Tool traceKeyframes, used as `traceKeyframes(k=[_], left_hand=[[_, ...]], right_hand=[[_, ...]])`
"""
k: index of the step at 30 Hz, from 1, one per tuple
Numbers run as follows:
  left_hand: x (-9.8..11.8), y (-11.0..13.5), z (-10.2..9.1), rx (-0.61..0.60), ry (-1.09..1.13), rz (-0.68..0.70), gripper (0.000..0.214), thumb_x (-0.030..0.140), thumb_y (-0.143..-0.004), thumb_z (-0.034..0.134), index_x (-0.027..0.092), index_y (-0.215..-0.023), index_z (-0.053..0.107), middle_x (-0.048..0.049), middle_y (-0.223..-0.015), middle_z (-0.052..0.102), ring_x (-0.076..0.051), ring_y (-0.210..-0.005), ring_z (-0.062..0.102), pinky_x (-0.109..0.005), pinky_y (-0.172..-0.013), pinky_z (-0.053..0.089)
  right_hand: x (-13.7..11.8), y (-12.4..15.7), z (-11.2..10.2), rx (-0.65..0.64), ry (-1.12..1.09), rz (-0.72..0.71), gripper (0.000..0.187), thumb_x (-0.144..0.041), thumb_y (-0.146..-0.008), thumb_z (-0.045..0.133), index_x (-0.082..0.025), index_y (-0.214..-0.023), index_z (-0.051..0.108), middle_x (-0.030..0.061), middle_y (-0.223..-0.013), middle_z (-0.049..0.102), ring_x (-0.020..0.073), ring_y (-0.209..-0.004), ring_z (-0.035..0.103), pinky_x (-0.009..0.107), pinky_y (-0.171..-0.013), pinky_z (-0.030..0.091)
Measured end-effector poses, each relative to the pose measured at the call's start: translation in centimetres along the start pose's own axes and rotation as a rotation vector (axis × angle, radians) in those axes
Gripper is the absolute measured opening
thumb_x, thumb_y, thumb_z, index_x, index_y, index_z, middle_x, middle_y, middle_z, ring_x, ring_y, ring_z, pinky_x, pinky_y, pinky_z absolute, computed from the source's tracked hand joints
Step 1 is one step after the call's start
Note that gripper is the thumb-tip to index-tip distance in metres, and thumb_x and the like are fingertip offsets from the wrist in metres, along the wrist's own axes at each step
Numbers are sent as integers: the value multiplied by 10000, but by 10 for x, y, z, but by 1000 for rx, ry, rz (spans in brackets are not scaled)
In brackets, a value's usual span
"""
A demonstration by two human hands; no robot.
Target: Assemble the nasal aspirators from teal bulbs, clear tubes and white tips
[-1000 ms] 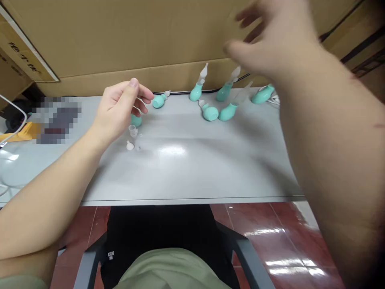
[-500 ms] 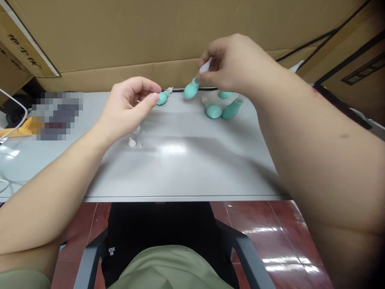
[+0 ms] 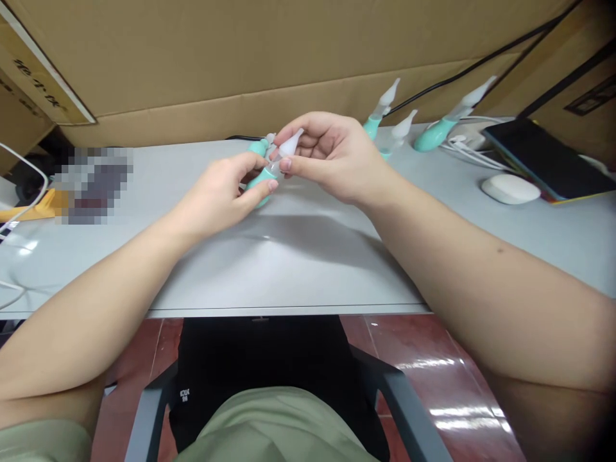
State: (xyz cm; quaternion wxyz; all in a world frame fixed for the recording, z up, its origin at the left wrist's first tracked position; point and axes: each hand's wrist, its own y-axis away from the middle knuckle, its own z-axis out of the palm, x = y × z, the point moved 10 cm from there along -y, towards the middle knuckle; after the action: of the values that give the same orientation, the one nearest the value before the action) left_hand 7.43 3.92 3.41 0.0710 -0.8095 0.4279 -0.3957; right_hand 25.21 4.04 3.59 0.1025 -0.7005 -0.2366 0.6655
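Over the middle of the table, a teal bulb nasal aspirator [image 3: 266, 174] tilts up to the right, its white soft tip [image 3: 291, 143] uppermost. My left hand [image 3: 216, 192] is closed round the teal bulb. At the clear neck and the base of the tip, the thumb and fingers of my right hand [image 3: 337, 151] pinch it. Just behind lies another teal aspirator [image 3: 258, 147], partly hidden by my hands. Past my right hand are more aspirators with white tips: one upright [image 3: 372, 127], one leaning [image 3: 433, 135] and one mostly covered by my wrist [image 3: 401, 130].
A cardboard wall [image 3: 192, 70] closes off the table's back. At the right lie a white rounded case [image 3: 511, 189], a dark flat device [image 3: 553, 157] and white cables [image 3: 474, 154]. A yellow item [image 3: 36, 206] and a blurred patch are at the left.
My right hand has brought the aspirator left and down to my left hand, which has closed on its bulb. The view has shifted, showing more of the table's right side.
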Motion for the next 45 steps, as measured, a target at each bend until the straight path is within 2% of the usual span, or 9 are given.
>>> traceKeyframes(k=[3,12,16,20,24,30,37,42,45], left_hand=[[0,-1,0,36,42,7,260,408,-1134,778,222,-1261,907,-109,-1159,928,-241,-840,712,-433,-790,581],[4,-2,1,67,135,14,191,237,-1058,798,218,-1208,915,-79,-1098,913,-207,-809,722,-401,-789,598],[-3,-3,3,67,167,-49,100,287,-1108,824,207,-1085,879,-94,-1099,928,-237,-913,838,-388,-829,645],[-9,-4,1,73,105,-83,35,215,-1049,880,223,-1078,898,-45,-942,840,-203,-786,724,-381,-757,571],[-7,-6,5,45,145,-82,156,148,-1003,875,217,-1134,925,-25,-892,795,-196,-772,673,-390,-769,572],[-5,-7,12,41,193,-134,95,175,-1039,820,221,-956,815,-35,-892,803,-209,-813,698,-412,-820,577],[-16,-6,23,-59,104,-179,320,176,-944,847,277,-756,609,30,-723,463,-187,-709,395,-426,-728,383],[-9,-5,19,4,46,-67,131,265,-1004,820,294,-968,697,-13,-815,651,-235,-760,569,-437,-755,487],[-1,-4,18,22,46,-11,128,409,-1158,751,298,-1142,690,-64,-1055,807,-288,-994,755,-447,-932,629]], right_hand=[[4,1,5,22,-33,-31,561,-656,-800,1297,-329,-1076,934,42,-1090,894,285,-1025,826,442,-962,785],[2,4,13,26,-44,-106,313,-545,-1117,1058,-288,-978,943,21,-970,896,211,-919,819,371,-914,744],[5,5,16,34,-19,-70,367,-570,-1045,1112,-269,-940,929,36,-980,895,216,-926,824,372,-924,755],[4,6,11,107,37,-98,341,-524,-1007,1137,-289,-912,911,70,-1081,917,253,-967,856,422,-973,770],[-7,8,6,183,122,-194,211,-432,-1030,1093,-324,-916,952,62,-1104,917,265,-969,844,453,-980,729],[-1,5,14,82,164,-173,444,-696,-982,1138,-308,-960,922,56,-998,869,266,-903,764,454,-850,663],[9,9,16,33,317,-105,508,-741,-1064,1091,-323,-919,842,41,-982,787,268,-898,651,460,-915,621],[0,14,20,62,270,-83,610,-833,-1064,1056,-318,-933,759,13,-900,687,241,-819,532,435,-803,503],[-11,16,19,127,198,-117,631,-840,-1053,1066,-323,-927,726,12,-910,663,239,-816,531,442,-786,486]])
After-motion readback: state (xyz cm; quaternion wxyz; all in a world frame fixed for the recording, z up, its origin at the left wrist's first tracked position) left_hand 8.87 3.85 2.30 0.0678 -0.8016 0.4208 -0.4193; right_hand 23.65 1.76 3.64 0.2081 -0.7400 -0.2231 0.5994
